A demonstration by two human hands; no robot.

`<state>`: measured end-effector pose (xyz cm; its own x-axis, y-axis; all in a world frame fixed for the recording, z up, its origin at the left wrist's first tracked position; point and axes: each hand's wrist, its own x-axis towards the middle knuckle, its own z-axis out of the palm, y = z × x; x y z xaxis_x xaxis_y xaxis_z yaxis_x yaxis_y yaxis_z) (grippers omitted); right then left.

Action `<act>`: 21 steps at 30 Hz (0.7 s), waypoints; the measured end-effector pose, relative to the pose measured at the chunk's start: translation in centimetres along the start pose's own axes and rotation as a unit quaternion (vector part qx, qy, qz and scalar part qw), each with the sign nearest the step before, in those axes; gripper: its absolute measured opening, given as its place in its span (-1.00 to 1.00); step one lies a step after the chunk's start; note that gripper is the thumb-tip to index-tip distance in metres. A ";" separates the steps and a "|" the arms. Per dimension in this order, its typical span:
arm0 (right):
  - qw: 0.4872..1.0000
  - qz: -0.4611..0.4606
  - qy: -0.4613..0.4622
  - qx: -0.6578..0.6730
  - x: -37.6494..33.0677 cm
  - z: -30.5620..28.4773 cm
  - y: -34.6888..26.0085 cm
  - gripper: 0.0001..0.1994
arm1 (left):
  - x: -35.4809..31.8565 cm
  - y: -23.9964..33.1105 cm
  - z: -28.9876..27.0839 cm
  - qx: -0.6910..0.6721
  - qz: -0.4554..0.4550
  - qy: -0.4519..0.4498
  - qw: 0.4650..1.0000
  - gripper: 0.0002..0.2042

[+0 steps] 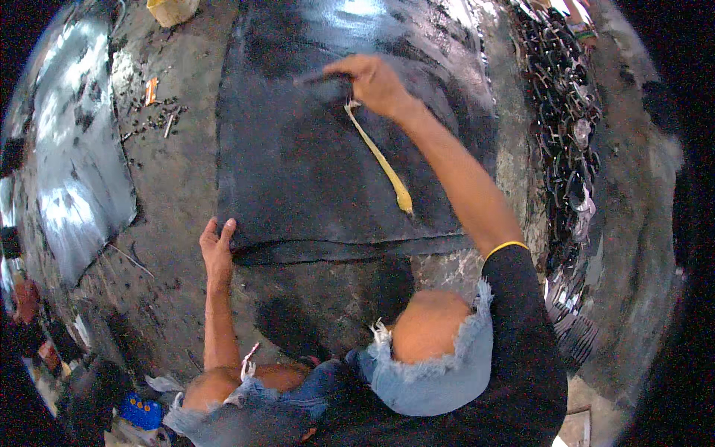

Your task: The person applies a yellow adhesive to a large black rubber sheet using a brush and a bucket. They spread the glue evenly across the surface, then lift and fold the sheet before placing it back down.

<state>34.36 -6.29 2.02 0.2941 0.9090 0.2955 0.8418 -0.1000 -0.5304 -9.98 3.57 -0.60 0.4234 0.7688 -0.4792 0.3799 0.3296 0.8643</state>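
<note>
A large black rubber-like sheet (298,171) lies in front of me, its near edge showing more than one layer. My left hand (216,242) is at its near left corner, thumb and forefinger apart, the thumb touching the edge. Over the sheet's middle, my right hand (369,83) is closed around a dark, motion-blurred thing (331,91) whose kind I cannot make out. A long yellowish strip-like tool (381,160), narrow at the far end and wider near me, lies slantwise on the sheet just below that hand.
Another shiny dark sheet (78,164) lies on the left. Between the sheets are an orange packet (151,91) and small dark scraps. A long heap of black looped pieces (570,127) runs along the right. A yellow container (173,10) stands far left; a blue object (140,411) is near left.
</note>
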 end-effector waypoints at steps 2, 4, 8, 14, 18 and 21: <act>0.998 0.019 -0.028 -0.052 -0.6 -0.7 0.4 -0.62 | 0.9 -1.8 -0.9 -0.032 0.021 0.005 0.999 -0.65; 0.990 0.031 -0.078 -0.109 -4.7 -1.0 1.0 -0.61 | 1.9 -2.6 -1.6 -0.019 -0.003 -0.026 0.999 -0.61; 0.992 0.080 -0.068 -0.065 -21.2 -3.2 -5.5 -0.71 | 0.3 -1.3 -0.2 -0.013 -0.015 0.004 1.000 -0.56; 0.971 0.192 -0.067 -0.128 -31.9 -5.0 -14.0 -0.55 | 0.6 -1.2 0.5 0.045 0.005 0.028 0.999 -0.49; 0.946 0.319 -0.062 -0.019 -28.3 -8.0 -14.8 -0.61 | 0.8 -1.8 0.0 0.063 0.032 0.005 0.997 -0.45; 0.917 0.354 -0.057 0.175 -20.7 -12.2 -13.4 -0.59 | 1.5 -2.7 -1.0 0.065 0.062 -0.006 0.996 -0.44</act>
<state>22.48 -28.72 12.73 0.6450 0.7045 -0.2960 0.2549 -0.5635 -0.7858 -11.24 4.38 -3.50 0.4839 0.7922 -0.3718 0.4266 0.1574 0.8906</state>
